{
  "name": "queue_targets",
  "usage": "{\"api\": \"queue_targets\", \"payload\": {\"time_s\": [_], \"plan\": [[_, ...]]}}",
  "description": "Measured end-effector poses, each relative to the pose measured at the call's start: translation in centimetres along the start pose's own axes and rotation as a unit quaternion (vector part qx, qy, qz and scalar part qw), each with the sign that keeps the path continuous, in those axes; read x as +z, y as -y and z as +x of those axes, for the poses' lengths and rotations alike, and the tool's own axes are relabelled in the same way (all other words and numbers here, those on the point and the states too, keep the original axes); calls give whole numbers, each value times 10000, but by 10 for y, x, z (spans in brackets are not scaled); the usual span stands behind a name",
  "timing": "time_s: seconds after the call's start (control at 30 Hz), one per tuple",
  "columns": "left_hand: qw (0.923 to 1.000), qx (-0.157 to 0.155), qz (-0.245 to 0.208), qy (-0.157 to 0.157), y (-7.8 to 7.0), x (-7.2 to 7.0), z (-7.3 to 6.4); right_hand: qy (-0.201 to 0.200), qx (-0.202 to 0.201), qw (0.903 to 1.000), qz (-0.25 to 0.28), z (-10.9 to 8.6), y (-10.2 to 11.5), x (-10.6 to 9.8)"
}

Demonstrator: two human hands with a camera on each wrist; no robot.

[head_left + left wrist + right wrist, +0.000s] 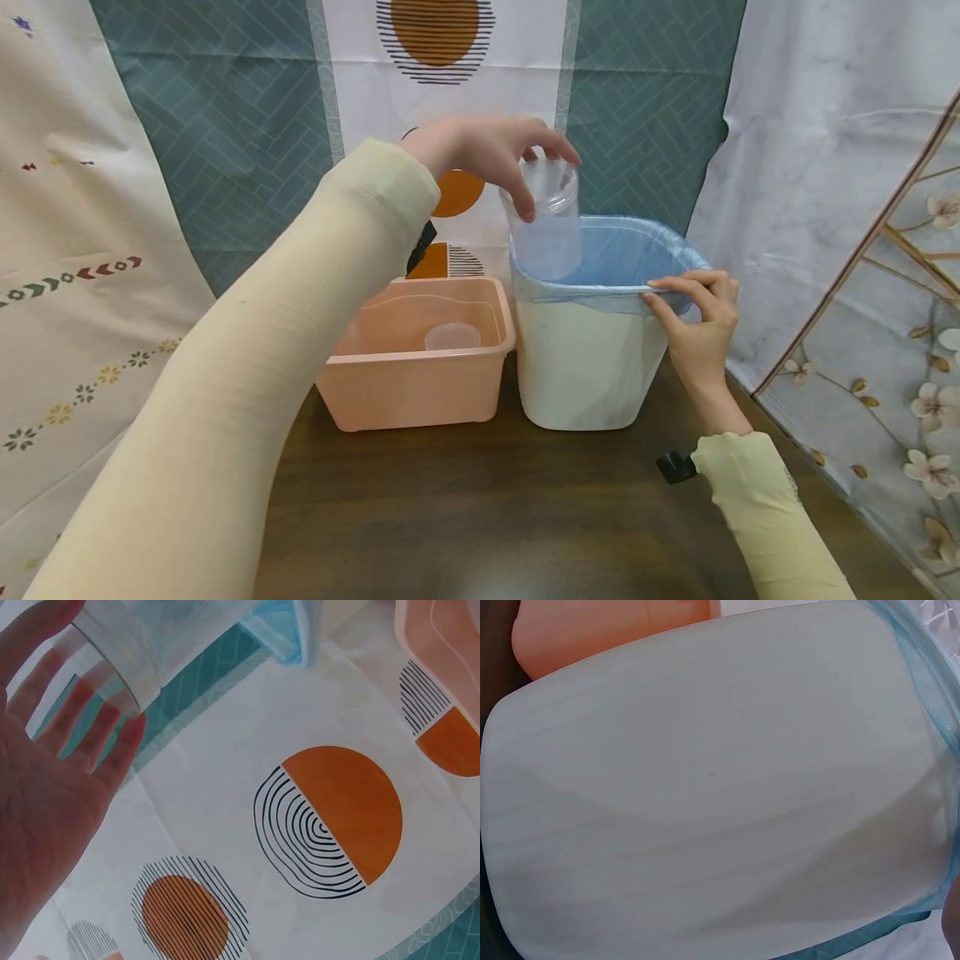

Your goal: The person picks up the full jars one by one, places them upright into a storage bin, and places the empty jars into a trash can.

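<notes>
My left hand grips a clear plastic cup by its upper rim, thumb on the near side. The cup hangs upright at the left rim of a white trash bin, its lower part overlapping the light blue liner bag. In the left wrist view, fingers show through the wall of the cup. At the bin's right front corner, my right hand pinches the rim and folded liner edge between thumb and fingers. The right wrist view is mostly filled by the bin's wall.
Left of the bin stands a peach plastic basin with a round clear plastic piece inside. Both containers stand on a dark wooden table. A patterned curtain hangs close behind, with more cloth at both sides.
</notes>
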State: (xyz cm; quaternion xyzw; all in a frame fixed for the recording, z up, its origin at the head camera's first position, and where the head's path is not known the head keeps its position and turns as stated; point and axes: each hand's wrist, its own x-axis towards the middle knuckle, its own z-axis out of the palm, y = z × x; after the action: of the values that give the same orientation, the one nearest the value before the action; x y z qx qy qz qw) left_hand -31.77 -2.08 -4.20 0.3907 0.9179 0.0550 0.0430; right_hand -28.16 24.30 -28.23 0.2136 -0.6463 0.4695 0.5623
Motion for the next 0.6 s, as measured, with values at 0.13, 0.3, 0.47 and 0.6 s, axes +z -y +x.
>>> {"api": "queue_targets", "payload": {"time_s": [0.13, 0.3, 0.47, 0.6], "plan": [[9998, 139, 157, 73, -1, 4, 4, 21, 40, 10000, -47, 1, 0, -1], [9996, 188, 161, 143, -1, 12, 9, 13, 32, 10000, -45, 1, 2, -1], [9995, 160, 34, 269, 0, 26, 14, 25, 4, 10000, -23, 2, 8, 0], [9989, 292, 53, 352, 0, 37, 19, 19, 12, 10000, -36, 1, 12, 0]]}}
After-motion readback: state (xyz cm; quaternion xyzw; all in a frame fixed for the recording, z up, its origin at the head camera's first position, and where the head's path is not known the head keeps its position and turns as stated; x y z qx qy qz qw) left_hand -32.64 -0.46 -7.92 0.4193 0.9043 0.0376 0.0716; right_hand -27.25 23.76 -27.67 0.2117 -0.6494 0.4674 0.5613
